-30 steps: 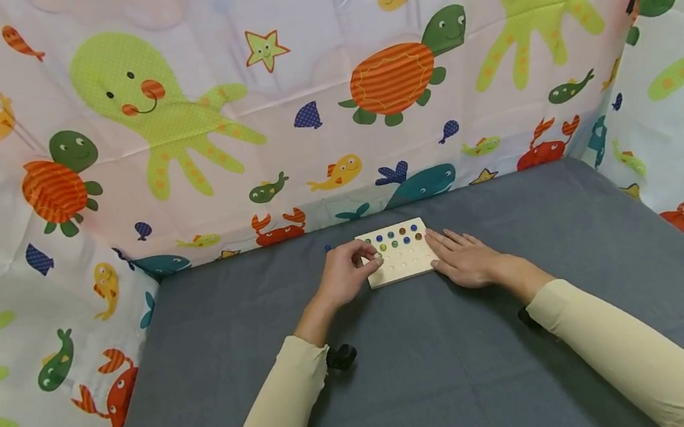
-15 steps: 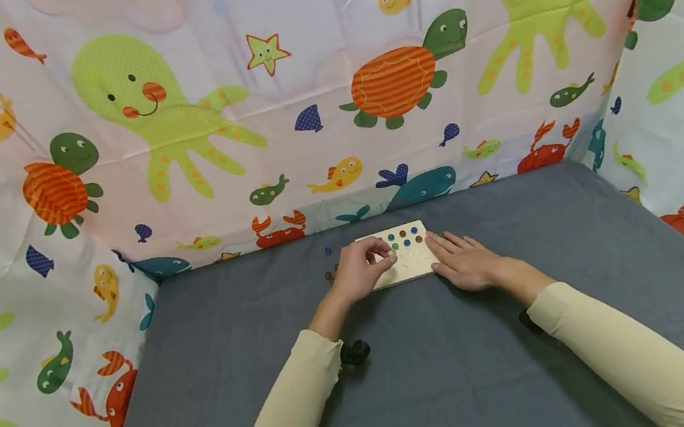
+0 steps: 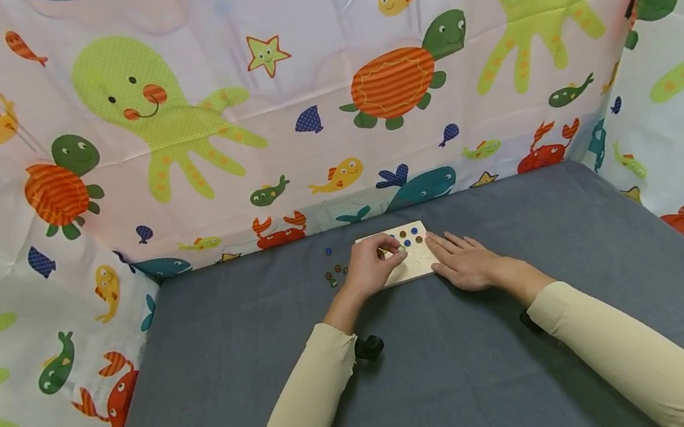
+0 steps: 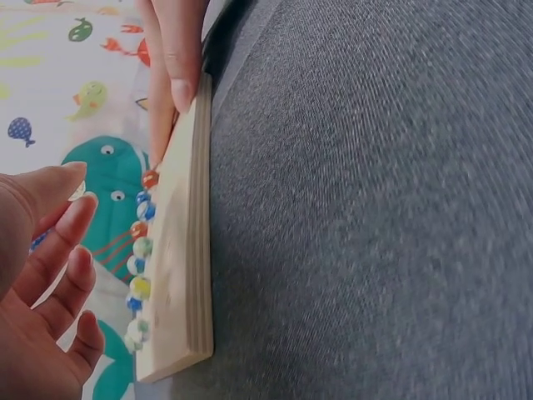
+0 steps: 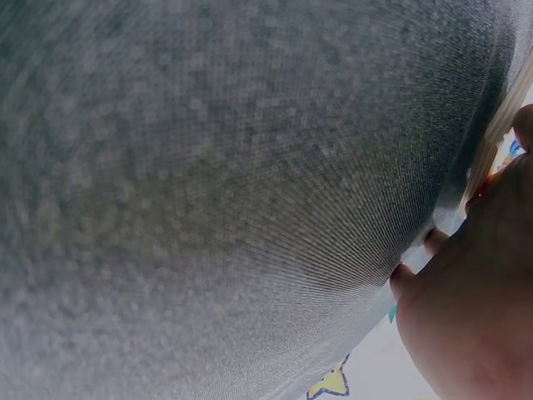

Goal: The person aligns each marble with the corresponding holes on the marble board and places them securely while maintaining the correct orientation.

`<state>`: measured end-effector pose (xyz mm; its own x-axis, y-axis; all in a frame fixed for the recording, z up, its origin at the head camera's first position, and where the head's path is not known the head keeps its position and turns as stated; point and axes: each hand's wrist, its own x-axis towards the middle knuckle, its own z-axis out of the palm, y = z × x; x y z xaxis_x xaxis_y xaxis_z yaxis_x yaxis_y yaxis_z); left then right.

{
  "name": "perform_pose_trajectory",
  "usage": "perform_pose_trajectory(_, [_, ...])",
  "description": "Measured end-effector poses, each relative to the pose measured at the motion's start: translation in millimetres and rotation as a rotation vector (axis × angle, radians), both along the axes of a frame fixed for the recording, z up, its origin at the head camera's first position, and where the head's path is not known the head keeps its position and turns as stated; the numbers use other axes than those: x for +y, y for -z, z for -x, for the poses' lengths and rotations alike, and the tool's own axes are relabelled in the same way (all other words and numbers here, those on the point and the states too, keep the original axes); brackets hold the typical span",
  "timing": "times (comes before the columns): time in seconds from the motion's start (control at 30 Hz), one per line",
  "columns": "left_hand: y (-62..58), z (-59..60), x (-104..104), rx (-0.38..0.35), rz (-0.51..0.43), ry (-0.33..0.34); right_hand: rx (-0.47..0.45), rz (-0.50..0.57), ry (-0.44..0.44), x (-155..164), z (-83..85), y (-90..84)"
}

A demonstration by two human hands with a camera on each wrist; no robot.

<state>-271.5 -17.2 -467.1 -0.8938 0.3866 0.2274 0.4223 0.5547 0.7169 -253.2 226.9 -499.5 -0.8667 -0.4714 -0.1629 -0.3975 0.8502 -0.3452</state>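
A light wooden board (image 3: 413, 270) with rows of round hollows lies on the grey cloth. Blue, brown, green and yellow marbles (image 4: 140, 288) sit along its far rows, while the near hollows hold none that I can see. My left hand (image 3: 370, 267) is above the board's middle, pinching a small pale marble (image 4: 77, 193) between thumb and index finger; the other fingers are loosely bent. My right hand (image 3: 468, 262) lies flat with straight fingers, thumb and fingertips touching the board's right end. The left hand hides the board's left part in the head view.
Left of the board, several loose marbles rest on the cloth, among them a blue marble (image 3: 328, 250) and a green marble (image 3: 334, 283). A curtain (image 3: 314, 102) printed with sea animals hangs behind the table (image 3: 441, 373) and at both sides.
My left hand has moved rightward over the board with the pale marble, from its left side to its middle, uncovering loose marbles at the left. The right hand stays in place.
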Motion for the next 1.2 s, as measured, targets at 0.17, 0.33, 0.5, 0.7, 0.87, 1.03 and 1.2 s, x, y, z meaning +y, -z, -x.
perform_pose_trajectory(0.17, [2.1,-0.1,6.5,-0.009,0.004,-0.015,0.008,-0.008,0.000,1.4,0.1,0.5])
perform_pose_trajectory(0.33, [6.4,1.0,12.0,-0.026,0.006,-0.035,0.003,0.000,0.000,-0.5,-0.8,-0.2])
perform_pose_trajectory(0.5, [10.5,2.2,20.6,-0.009,0.012,-0.056,0.013,-0.010,0.003,0.7,-0.6,1.4])
perform_pose_trajectory(0.7, [15.0,3.3,30.4,0.005,0.035,-0.094,0.011,-0.005,0.001,0.7,-0.5,2.0])
perform_pose_trajectory(0.87, [16.5,4.1,40.1,0.004,0.067,-0.125,0.000,-0.007,0.000,1.0,-0.7,0.2])
perform_pose_trajectory(1.03, [17.9,4.6,47.0,0.000,0.088,-0.151,-0.008,-0.010,-0.001,0.5,-1.3,-2.0])
perform_pose_trajectory(1.2, [19.0,5.3,50.4,-0.020,0.050,-0.143,-0.010,-0.008,-0.007,-0.1,-1.8,-4.8])
